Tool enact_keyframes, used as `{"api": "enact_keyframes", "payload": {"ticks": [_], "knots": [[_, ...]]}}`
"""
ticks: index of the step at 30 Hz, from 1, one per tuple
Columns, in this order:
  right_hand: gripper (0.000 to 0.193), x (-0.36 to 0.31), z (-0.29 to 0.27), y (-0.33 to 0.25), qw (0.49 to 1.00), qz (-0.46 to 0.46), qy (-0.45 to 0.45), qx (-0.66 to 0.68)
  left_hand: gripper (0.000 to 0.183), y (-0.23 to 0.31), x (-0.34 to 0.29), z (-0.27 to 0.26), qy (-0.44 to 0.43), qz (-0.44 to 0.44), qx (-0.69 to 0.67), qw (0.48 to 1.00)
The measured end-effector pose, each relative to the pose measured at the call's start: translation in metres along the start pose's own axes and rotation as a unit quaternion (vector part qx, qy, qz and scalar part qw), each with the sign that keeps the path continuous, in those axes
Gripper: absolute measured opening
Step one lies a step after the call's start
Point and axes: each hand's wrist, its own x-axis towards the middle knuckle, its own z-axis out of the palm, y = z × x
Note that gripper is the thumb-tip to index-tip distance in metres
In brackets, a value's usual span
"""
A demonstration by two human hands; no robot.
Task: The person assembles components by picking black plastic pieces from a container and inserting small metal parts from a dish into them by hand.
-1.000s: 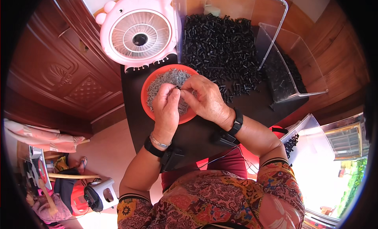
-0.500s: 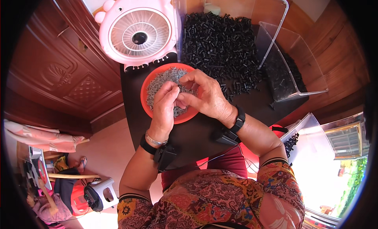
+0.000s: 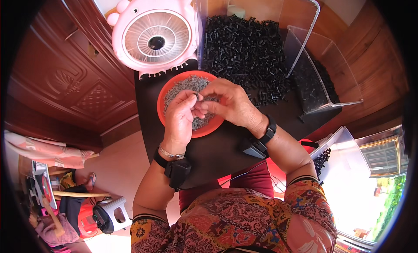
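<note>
Small dark piece (image 3: 197,96) in pinched left fingers (image 3: 189,102), right fingers (image 3: 211,106) slightly parted

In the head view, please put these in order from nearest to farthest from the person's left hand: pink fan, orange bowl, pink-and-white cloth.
From the left hand:
1. Orange bowl, partly covered by the hand.
2. Pink fan, beyond the bowl, toward the upper left.
3. Pink-and-white cloth, off at far left.

I could pass low over the near surface (image 3: 215,159) between the forearms, or along the bare strip beyond the right hand (image 3: 237,105). That hand and the left hand (image 3: 178,118) block me above the orange bowl (image 3: 207,131); farther out, the pink fan (image 3: 156,43), black heap (image 3: 244,52) and clear bin (image 3: 322,89) obstruct.
</note>
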Motion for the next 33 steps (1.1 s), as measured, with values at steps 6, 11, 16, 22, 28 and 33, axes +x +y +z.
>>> {"api": "enact_keyframes", "payload": {"ticks": [6, 11, 16, 22, 28, 33], "knots": [[0.022, 0.001, -0.01, -0.001, 0.96, -0.071, -0.115, -0.245, 0.015, 0.002, 0.0, -0.001, 0.064, 0.006, -0.017, 0.998], [0.022, -0.004, -0.004, 0.003, 0.937, -0.07, -0.188, -0.285, 0.015, 0.006, 0.004, -0.01, 0.061, 0.037, -0.025, 0.997], [0.02, -0.005, 0.003, 0.009, 0.934, -0.068, -0.191, -0.295, 0.015, 0.005, 0.007, -0.008, 0.05, 0.026, -0.034, 0.998], [0.021, -0.002, -0.005, 0.012, 0.947, -0.04, -0.221, -0.23, 0.014, -0.004, 0.009, -0.01, 0.015, -0.014, -0.064, 0.998], [0.021, -0.003, -0.006, 0.011, 0.947, -0.057, -0.221, -0.227, 0.015, 0.0, 0.009, -0.01, 0.007, 0.005, -0.07, 0.997], [0.016, -0.004, -0.005, 0.011, 0.945, -0.055, -0.218, -0.237, 0.016, 0.006, 0.006, -0.01, 0.011, 0.042, -0.067, 0.997]]}}
